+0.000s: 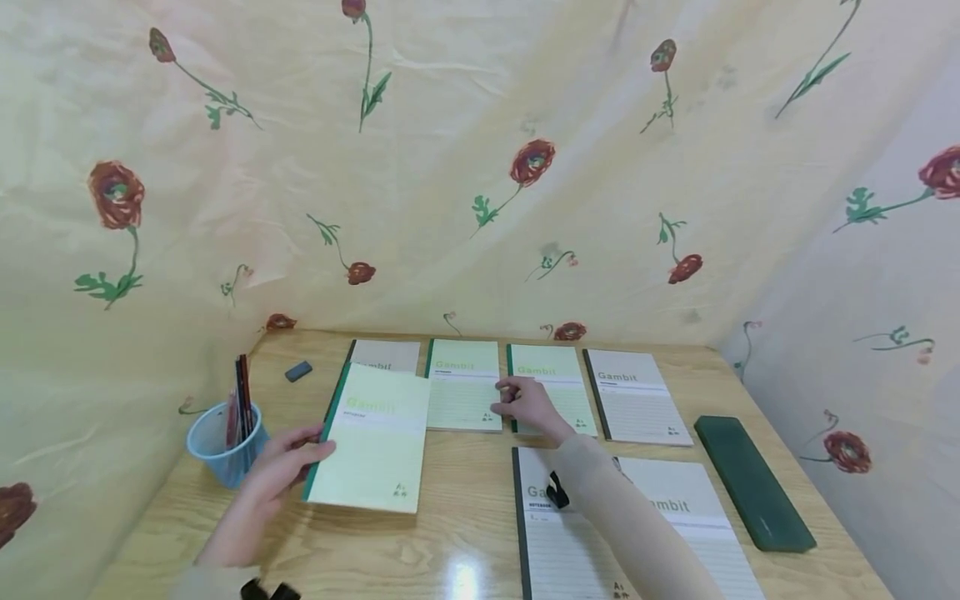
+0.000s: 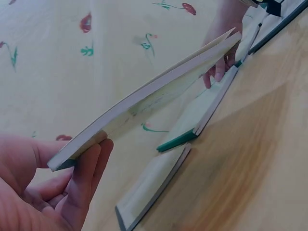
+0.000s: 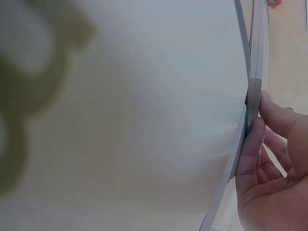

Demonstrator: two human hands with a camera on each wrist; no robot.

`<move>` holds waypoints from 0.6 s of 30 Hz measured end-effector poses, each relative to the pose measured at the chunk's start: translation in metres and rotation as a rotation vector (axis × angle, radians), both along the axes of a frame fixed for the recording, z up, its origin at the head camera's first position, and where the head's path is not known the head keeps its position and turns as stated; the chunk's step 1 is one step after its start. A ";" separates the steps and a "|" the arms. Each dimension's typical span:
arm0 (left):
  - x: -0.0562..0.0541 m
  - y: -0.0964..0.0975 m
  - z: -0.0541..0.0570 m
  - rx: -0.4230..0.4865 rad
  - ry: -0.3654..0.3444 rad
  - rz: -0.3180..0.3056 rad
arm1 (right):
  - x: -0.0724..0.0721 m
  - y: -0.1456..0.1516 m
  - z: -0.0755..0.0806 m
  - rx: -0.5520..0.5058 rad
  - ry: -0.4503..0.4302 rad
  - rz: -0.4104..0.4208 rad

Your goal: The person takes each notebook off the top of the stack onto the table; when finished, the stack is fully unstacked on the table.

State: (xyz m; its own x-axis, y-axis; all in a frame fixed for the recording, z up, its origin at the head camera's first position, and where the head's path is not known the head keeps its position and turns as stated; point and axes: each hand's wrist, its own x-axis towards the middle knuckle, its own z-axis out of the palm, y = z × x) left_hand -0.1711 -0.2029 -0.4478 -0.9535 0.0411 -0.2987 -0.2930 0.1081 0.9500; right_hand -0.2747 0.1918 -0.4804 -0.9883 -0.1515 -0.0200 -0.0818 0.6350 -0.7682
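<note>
My left hand (image 1: pixel 281 467) grips a pale-green notebook (image 1: pixel 375 437) by its dark green spine, thumb on the cover and fingers underneath. Held tilted, this notebook overlaps a grey one (image 1: pixel 386 354) at the left of the back row. Beside it lies another green notebook (image 1: pixel 463 383), its right edge pinched by my right hand (image 1: pixel 528 404). The right wrist view shows the thumb (image 3: pixel 272 108) and a fingertip at that edge. A further green-spined notebook (image 1: pixel 551 375) lies partly behind the right hand, with a grey one (image 1: pixel 637 396) at the row's right end.
Larger grey notebooks (image 1: pixel 705 521) lie at the front right, partly covered by my right forearm. A dark green case (image 1: pixel 753 483) stretches along the right side. At the left stand a blue pencil cup (image 1: pixel 225 450) and a small blue-grey eraser (image 1: pixel 298 372). Flowered cloth hangs behind the table.
</note>
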 end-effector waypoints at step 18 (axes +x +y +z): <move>0.058 -0.052 -0.031 -0.101 -0.241 0.042 | 0.000 -0.002 0.000 0.018 0.020 0.009</move>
State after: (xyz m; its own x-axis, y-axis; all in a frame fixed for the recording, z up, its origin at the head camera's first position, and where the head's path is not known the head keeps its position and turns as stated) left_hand -0.1126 -0.2549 -0.4785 -0.8544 -0.0387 -0.5181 -0.5159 0.1821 0.8371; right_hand -0.2748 0.1897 -0.4805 -0.9871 -0.1603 -0.0032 -0.1028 0.6477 -0.7549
